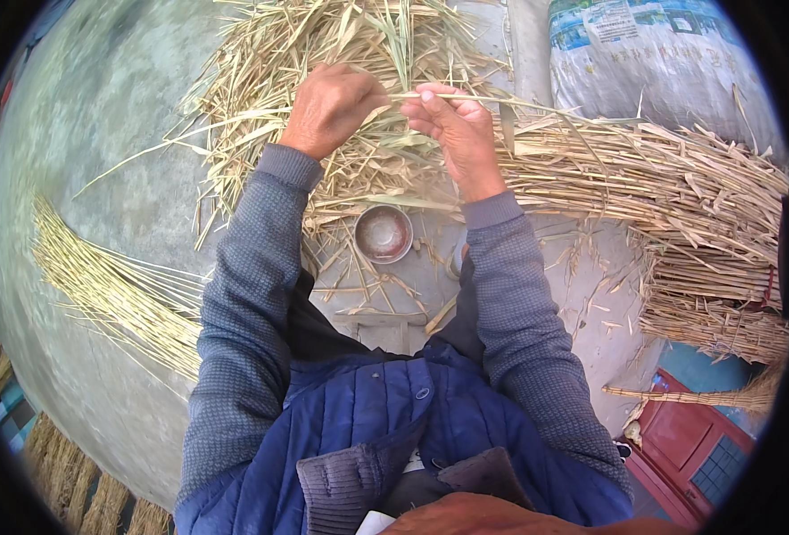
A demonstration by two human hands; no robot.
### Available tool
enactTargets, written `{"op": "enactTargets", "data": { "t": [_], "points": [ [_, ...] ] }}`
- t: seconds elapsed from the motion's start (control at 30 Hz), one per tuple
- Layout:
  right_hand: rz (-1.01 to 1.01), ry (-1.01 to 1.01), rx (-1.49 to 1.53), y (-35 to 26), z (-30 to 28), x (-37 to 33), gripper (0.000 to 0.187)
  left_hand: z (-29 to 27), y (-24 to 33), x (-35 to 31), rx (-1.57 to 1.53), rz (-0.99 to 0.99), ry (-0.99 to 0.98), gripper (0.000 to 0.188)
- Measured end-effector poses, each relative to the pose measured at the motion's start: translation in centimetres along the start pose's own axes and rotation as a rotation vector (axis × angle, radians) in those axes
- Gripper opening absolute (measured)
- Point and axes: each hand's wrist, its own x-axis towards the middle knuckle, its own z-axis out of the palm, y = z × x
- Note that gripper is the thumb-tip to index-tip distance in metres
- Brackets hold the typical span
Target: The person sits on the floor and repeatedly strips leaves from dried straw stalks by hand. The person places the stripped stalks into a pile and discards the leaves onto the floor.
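A thin pale straw stalk [402,95] stretches between my two hands above a heap of dry leaves and husks [260,98]. My left hand [330,109] is closed in a loose fist, back upward, around one part of it. Thumb and forefinger of my right hand [462,134] pinch the stalk farther right, palm partly turned up, other fingers curled. Past the right hand, the stalk runs on over a big bundle of dry stalks [626,169]. A long dry strand trails left from the heap; I cannot tell whether it belongs to the held stalk.
A small metal bowl [384,234] stands on the concrete floor [127,125] between my knees. Clean yellowish stalks [118,294] lie fanned at left. A stuffed white sack [662,76] sits at the far right. A tied bundle [715,325] and a red door [680,428] appear lower right.
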Motion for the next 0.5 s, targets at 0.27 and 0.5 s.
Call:
{"op": "enactTargets", "data": {
  "t": [0.27, 0.5],
  "points": [
    [0.09, 0.181, 0.014, -1.3, -2.0, -0.5, 0.035, -3.8, -2.2, -1.4, -0.156, -0.128, -0.131, 0.017],
    [0.059, 0.188, 0.01, -0.8, -1.3, -0.7, 0.029, -0.9, -0.1, -1.2, -0.424, -0.435, -0.253, 0.022]
  ]
}}
